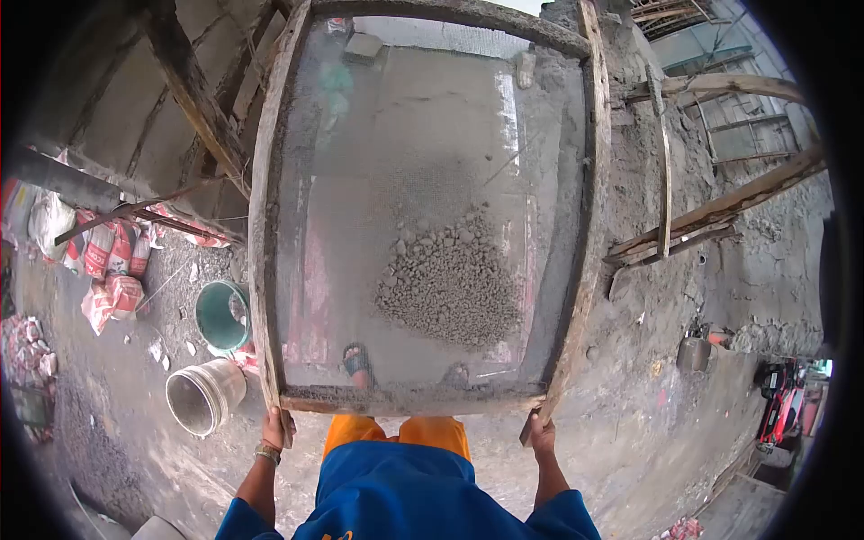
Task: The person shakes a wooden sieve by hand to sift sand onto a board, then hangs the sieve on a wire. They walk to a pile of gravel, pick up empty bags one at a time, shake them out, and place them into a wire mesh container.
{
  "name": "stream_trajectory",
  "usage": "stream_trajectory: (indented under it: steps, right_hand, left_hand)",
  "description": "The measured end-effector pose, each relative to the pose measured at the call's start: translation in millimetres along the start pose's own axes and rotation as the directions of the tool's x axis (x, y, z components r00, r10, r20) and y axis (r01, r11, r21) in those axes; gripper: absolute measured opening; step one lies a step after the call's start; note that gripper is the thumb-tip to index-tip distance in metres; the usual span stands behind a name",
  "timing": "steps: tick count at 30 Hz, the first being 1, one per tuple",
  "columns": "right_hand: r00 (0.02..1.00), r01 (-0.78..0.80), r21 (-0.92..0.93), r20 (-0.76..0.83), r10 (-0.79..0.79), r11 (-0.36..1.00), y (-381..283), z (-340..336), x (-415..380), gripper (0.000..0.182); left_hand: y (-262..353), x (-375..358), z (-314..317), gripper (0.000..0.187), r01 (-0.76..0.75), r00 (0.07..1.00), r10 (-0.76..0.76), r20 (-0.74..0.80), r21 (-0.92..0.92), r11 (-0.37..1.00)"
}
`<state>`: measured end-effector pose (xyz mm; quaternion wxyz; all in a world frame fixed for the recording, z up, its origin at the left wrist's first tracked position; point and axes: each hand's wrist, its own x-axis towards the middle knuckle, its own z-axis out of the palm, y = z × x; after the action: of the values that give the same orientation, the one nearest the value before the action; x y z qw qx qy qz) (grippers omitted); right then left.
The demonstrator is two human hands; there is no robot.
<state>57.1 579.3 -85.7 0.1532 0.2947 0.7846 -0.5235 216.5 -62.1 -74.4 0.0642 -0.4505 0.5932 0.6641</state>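
A large wooden-framed sieve (263,207) stretches out in front of me, its mesh fine enough to see through. Gravelly lumps (454,288) lie in a heap on the near right part of the mesh. Through it show a sandalled foot (357,363) and pale sheeting beneath. My left hand (275,428), with a watch at the wrist, is closed round the frame's near left handle. At the near right corner, my right hand (541,434) grips the other handle. Some fingers of both hands are hidden by the wood.
Left of the sieve are a green bucket (223,317) and a white bucket (205,396) lying tilted. Red and white sacks (110,252) are piled farther left. On the right, wooden poles (720,209) jut out and a shovel blade (621,283) shows near the frame.
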Motion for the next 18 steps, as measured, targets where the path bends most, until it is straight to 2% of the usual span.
stream_trajectory:
  steps: [1,2,3,4,5,6,7,8,9,11,14,15,16,17,18]
  right_hand:
    - [0.999,0.042,-0.067,-0.01,-0.043,0.997,-38,9,24,0.059]
    - [0.994,0.069,-0.092,-0.073,-0.076,0.993,-68,16,57,0.052]
    - [0.989,0.098,-0.14,-0.098,-0.112,0.985,-118,22,79,0.061]
    - [0.989,0.047,-0.188,-0.131,-0.072,0.981,-200,28,75,0.068]
    - [0.996,0.04,-0.278,-0.072,-0.062,0.96,-238,15,104,0.079]
    - [0.97,0.13,-0.353,-0.149,-0.193,0.927,-284,8,122,0.086]
    - [0.937,0.138,-0.446,-0.23,-0.262,0.885,-345,1,116,0.092]
    - [0.943,0.186,-0.583,-0.121,-0.311,0.791,-398,-18,129,0.098]
    - [0.945,0.21,-0.52,-0.109,-0.308,0.828,-442,-26,117,0.104]
    - [0.974,0.149,-0.406,-0.095,-0.204,0.902,-494,-30,107,0.103]
    - [0.959,0.183,-0.463,-0.111,-0.262,0.867,-469,-27,98,0.1]
    - [0.923,0.263,-0.477,-0.13,-0.363,0.838,-427,-22,105,0.098]
    - [0.89,0.372,-0.353,-0.129,-0.438,0.859,-372,-8,113,0.095]
    - [0.939,0.224,-0.381,-0.163,-0.304,0.897,-321,3,112,0.089]
    - [0.906,0.296,-0.35,-0.192,-0.377,0.889,-255,14,116,0.082]
  left_hand:
    - [39,26,22,0.066,-0.004,1.0,0.003,-0.022,-0.005,1.0]
    - [85,51,44,0.067,0.025,0.998,-0.025,-0.054,-0.006,1.0]
    - [143,67,63,0.07,0.023,1.0,-0.022,-0.018,0.082,0.996]
    - [199,77,78,0.073,0.046,0.996,-0.026,-0.087,0.243,0.969]
    - [254,86,90,0.075,0.076,0.997,-0.074,-0.018,0.202,0.976]
    - [317,73,110,0.073,0.014,1.0,-0.008,-0.03,0.211,0.977]
    - [367,74,114,0.07,-0.026,0.999,0.017,0.047,0.203,0.979]
    - [415,71,118,0.066,-0.089,0.991,0.066,0.119,0.201,0.975]
    - [454,64,121,0.065,-0.113,0.983,0.076,0.169,0.22,0.969]
    - [502,59,121,0.059,-0.095,0.986,0.051,0.156,0.287,0.953]
    - [478,55,116,0.064,-0.115,0.981,0.063,0.183,0.291,0.95]
    - [444,53,117,0.066,-0.101,0.989,0.07,0.128,0.26,0.96]
    - [400,64,111,0.07,-0.065,0.996,0.049,0.076,0.227,0.972]
    - [349,73,104,0.075,-0.024,1.0,0.02,0.023,0.205,0.979]
    - [291,85,91,0.077,0.036,0.999,-0.04,0.027,0.147,0.988]
